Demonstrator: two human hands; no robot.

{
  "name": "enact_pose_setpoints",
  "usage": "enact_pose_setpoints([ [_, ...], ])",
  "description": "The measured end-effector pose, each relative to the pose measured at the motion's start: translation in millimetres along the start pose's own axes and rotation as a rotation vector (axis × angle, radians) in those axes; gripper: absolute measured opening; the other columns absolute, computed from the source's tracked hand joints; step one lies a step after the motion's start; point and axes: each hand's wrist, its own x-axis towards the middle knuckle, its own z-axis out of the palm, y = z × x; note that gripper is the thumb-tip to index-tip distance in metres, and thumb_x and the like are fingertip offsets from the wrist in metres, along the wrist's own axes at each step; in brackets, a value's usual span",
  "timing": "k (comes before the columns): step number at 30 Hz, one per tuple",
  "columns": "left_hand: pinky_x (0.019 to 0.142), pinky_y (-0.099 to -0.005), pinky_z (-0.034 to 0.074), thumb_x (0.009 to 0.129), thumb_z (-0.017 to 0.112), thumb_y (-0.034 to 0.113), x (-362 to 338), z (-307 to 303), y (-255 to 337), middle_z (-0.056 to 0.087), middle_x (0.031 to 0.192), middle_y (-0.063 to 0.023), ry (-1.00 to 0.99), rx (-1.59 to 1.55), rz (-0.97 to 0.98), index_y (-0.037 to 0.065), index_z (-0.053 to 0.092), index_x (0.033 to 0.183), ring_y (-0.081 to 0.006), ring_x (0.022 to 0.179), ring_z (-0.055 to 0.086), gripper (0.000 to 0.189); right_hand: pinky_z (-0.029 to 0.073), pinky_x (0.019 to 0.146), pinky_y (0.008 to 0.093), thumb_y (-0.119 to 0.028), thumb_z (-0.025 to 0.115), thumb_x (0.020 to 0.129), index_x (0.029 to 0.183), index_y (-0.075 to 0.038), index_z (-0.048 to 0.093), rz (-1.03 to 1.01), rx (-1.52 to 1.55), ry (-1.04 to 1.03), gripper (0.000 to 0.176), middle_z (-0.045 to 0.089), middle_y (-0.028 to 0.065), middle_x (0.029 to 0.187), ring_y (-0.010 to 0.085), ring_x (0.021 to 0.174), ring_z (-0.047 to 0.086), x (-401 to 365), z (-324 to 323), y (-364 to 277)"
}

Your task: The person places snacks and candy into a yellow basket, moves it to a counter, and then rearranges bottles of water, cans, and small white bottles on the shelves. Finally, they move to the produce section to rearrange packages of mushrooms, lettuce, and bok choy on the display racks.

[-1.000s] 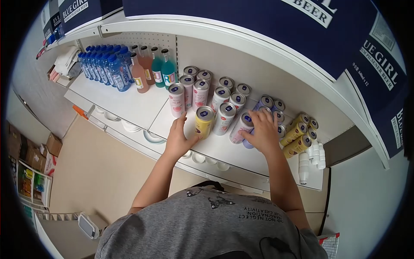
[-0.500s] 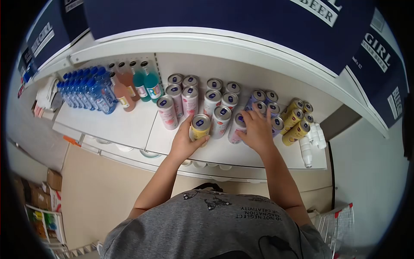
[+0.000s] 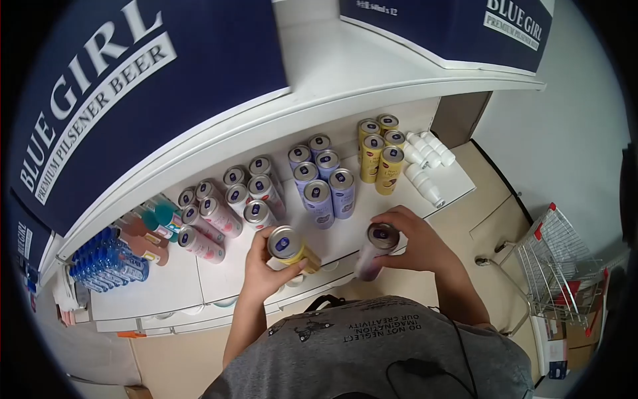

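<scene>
My left hand [image 3: 260,271] is closed around a yellow drink can [image 3: 310,258], its silver top tilted up toward me. In my right hand [image 3: 420,245], gripped by thumb and fingers, is a pinkish-purple drink can [image 3: 369,261], held just beyond the shelf's front edge. Behind both hands, several purple cans [image 3: 319,206] stand grouped on the white shelf [image 3: 355,229]. To their right is a cluster of yellow cans [image 3: 389,174]. White cans [image 3: 259,214] and pink cans [image 3: 203,245] stand further left.
Bottles with teal [image 3: 166,218] and peach [image 3: 147,251] contents and blue-capped water bottles [image 3: 109,263] fill the left end. White cup stacks [image 3: 424,186] lie at the right end. Blue beer cartons [image 3: 159,113] sit on the shelf above. A shopping cart [image 3: 561,266] stands at right.
My right hand has drawn the pinkish-purple can away from the purple group, out past the shelf edge. My left hand keeps the yellow can. The view has turned rightward.
</scene>
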Motion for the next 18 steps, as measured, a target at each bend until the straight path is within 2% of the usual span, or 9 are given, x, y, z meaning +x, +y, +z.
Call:
enact_pose_setpoints([
  [3,0.088,-0.033,0.05,0.064,0.086,0.013,35.0,55.8,22.7,0.06,0.113,-0.0072,-0.116,0.001,0.115,0.006,0.045,0.133,-0.0174,0.105,0.06,0.08,0.05,0.086,0.0338,-0.019,0.082,0.062,0.115,-0.009,0.057,0.208,-0.131,0.137,0.059,0.055,0.0093,0.111,0.0268,0.103,0.059,-27.3,-29.6,15.2],
  [5,0.088,-0.0348,0.05,0.063,0.086,0.015,59.5,89.3,34.4,0.061,0.113,-0.0062,-0.291,0.148,0.14,0.007,0.046,0.132,-0.0168,0.106,0.059,0.079,0.05,0.085,0.0337,-0.015,0.082,0.06,0.115,-0.009,0.057,0.21,-0.142,0.248,0.06,0.055,0.0092,0.111,0.0266,0.102,0.059,-45.2,-45.3,30.5],
  [6,0.097,-0.0414,0.044,0.061,0.087,0.021,69.1,108.8,41.0,0.062,0.113,-0.0069,-0.312,0.061,0.05,0.007,0.051,0.125,-0.0217,0.105,0.061,0.075,0.05,0.085,0.0335,-0.012,0.082,0.059,0.114,-0.009,0.057,0.206,-0.16,0.341,0.061,0.055,0.0091,0.11,0.0265,0.101,0.059,-54.8,-54.2,38.4],
  [7,0.097,-0.0414,0.044,0.061,0.087,0.021,79.9,127.3,43.8,0.062,0.113,-0.0069,-0.321,0.063,0.053,0.007,0.051,0.125,-0.0217,0.105,0.061,0.075,0.05,0.085,0.0335,-0.012,0.082,0.059,0.114,-0.009,0.057,0.209,-0.159,0.349,0.061,0.055,0.0091,0.11,0.0265,0.101,0.059,-65.7,-63.6,46.1],
  [9,0.109,-0.0493,0.028,0.058,0.087,0.031,102.8,162.2,46.9,0.062,0.111,-0.0069,-0.289,0.36,0.156,0.008,0.056,0.115,-0.0275,0.105,0.06,0.069,0.05,0.085,0.0339,-0.007,0.083,0.056,0.113,-0.008,0.058,0.203,-0.164,0.431,0.062,0.055,0.0092,0.11,0.0267,0.1,0.059,-86.9,-80.4,62.1],
  [10,0.112,-0.0575,0.013,0.055,0.086,0.039,112.7,179.2,52.4,0.06,0.113,-0.008,-0.254,0.559,0.228,0.008,0.058,0.108,-0.0312,0.112,0.053,0.067,0.05,0.085,0.0339,-0.007,0.083,0.056,0.113,-0.008,0.058,0.206,-0.159,0.437,0.062,0.055,0.0092,0.11,0.0267,0.1,0.059,-97.1,-87.0,67.6],
  [13,0.109,-0.0656,0.009,0.053,0.086,0.041,147.9,222.6,46.0,0.056,0.116,-0.008,-0.142,0.825,0.379,0.008,0.059,0.107,-0.0292,0.12,0.045,0.068,0.05,0.084,0.0342,-0.006,0.083,0.055,0.112,-0.008,0.058,0.231,-0.149,0.482,0.062,0.056,0.0094,0.109,0.0268,0.098,0.059,-127.5,-105.6,76.6],
  [14,0.107,-0.0693,0.007,0.051,0.085,0.042,157.9,233.9,45.5,0.05,0.12,-0.009,-0.159,0.856,0.33,0.007,0.06,0.107,-0.0296,0.123,0.04,0.07,0.05,0.084,0.0342,-0.005,0.082,0.055,0.112,-0.007,0.059,0.279,-0.147,0.492,0.061,0.056,0.0095,0.108,0.0269,0.099,0.059,-136.9,-111.3,79.2],
  [18,0.107,-0.0701,0.006,0.05,0.084,0.046,188.1,264.0,34.9,0.048,0.121,-0.0101,-0.086,1.051,0.403,0.006,0.062,0.108,-0.0297,0.123,0.039,0.074,0.049,0.084,0.034,-0.003,0.082,0.052,0.11,-0.007,0.059,0.341,-0.138,0.587,0.062,0.057,0.0088,0.104,0.0256,0.098,0.058,-166.5,-128.3,101.5],
])
